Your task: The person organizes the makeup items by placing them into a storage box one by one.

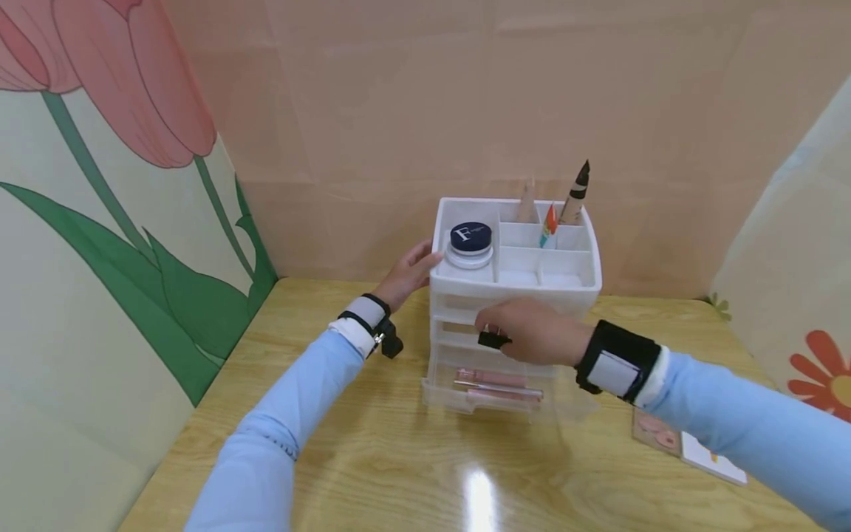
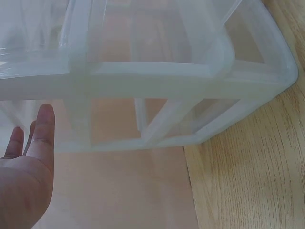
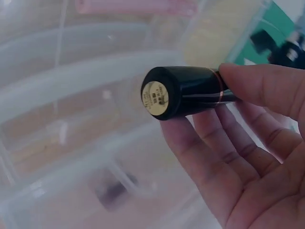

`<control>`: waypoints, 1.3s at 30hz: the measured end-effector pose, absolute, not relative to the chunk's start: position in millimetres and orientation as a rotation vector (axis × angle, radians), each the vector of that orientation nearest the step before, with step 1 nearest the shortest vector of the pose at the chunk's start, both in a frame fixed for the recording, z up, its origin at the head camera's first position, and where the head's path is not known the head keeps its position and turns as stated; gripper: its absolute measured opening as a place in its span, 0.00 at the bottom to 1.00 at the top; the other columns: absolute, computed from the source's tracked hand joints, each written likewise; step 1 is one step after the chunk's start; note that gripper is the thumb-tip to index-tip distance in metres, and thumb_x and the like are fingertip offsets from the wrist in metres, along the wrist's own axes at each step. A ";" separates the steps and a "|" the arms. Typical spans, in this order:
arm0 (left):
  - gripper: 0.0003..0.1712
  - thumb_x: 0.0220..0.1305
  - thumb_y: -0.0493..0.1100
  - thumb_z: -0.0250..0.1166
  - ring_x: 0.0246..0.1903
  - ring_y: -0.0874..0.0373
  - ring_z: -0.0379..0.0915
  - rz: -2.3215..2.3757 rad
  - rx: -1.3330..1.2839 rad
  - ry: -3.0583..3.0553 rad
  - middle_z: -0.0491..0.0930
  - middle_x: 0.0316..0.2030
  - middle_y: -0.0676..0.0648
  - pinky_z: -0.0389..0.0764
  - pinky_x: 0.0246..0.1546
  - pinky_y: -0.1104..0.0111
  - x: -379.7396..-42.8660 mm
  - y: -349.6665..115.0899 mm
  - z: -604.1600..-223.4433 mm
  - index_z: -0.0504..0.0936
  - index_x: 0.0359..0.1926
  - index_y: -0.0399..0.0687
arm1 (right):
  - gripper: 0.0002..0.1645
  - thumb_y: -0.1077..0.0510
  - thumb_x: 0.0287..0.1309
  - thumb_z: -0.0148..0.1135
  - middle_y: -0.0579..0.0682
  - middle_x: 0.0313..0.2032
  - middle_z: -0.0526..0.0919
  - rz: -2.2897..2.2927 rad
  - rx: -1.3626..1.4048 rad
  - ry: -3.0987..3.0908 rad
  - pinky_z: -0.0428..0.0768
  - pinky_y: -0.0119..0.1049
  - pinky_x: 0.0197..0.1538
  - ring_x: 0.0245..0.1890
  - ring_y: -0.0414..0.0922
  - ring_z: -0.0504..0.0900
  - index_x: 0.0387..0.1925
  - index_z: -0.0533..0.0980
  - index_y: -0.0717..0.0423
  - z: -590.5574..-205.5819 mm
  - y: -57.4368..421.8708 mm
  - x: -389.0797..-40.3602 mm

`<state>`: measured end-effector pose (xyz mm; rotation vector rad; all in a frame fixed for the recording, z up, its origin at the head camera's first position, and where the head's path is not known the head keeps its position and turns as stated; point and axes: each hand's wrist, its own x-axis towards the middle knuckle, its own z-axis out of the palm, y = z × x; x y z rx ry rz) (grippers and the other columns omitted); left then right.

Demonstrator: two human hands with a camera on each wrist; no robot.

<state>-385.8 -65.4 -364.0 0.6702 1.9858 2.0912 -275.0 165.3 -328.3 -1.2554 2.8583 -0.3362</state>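
My right hand pinches a black lipstick tube between thumb and fingers, in front of the white drawer organizer. A round label on the tube's end faces the right wrist camera. Below the hand, the clear bottom drawer is pulled out, with pink tubes and a slim silver one lying inside. My left hand rests at the organizer's left side near its top, and the left wrist view shows its fingers extended along the frame.
In the organizer's top tray are a dark-lidded jar, a small colourful item and an upright black-tipped tube. A pink and white flat case lies on the wooden table at right. Printed fabric walls stand around.
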 end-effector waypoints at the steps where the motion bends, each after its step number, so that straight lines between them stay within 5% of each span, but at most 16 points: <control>1: 0.29 0.74 0.46 0.52 0.60 0.50 0.68 2.094 0.672 1.983 0.66 0.67 0.43 0.71 0.59 0.58 -385.9 -65.6 -363.9 0.61 0.73 0.47 | 0.21 0.71 0.45 0.71 0.46 0.37 0.83 -0.305 -1.278 2.864 0.81 0.42 0.42 0.34 0.42 0.78 0.42 0.81 0.50 -332.3 163.0 -277.9; 19: 0.29 0.73 0.48 0.53 0.58 0.50 0.70 2.092 0.672 2.011 0.68 0.64 0.43 0.73 0.57 0.60 -388.4 -65.5 -365.6 0.62 0.72 0.47 | 0.23 0.78 0.44 0.61 0.46 0.34 0.83 -0.284 -1.219 2.693 0.80 0.41 0.42 0.35 0.45 0.79 0.41 0.81 0.55 -380.9 143.3 -307.5; 28: 0.29 0.73 0.47 0.53 0.57 0.50 0.71 2.089 0.664 2.019 0.68 0.64 0.44 0.73 0.57 0.58 -388.4 -65.8 -364.9 0.62 0.72 0.47 | 0.15 0.68 0.54 0.65 0.48 0.36 0.82 -0.287 -1.150 2.698 0.79 0.41 0.42 0.33 0.43 0.77 0.44 0.80 0.54 -388.7 142.2 -304.9; 39: 0.30 0.73 0.47 0.53 0.58 0.50 0.70 2.093 0.662 2.012 0.67 0.66 0.43 0.74 0.57 0.59 -389.6 -66.4 -366.1 0.61 0.73 0.48 | 0.20 0.70 0.54 0.64 0.52 0.43 0.83 -0.308 -1.106 2.707 0.79 0.43 0.47 0.40 0.47 0.80 0.50 0.79 0.56 -393.4 146.1 -306.8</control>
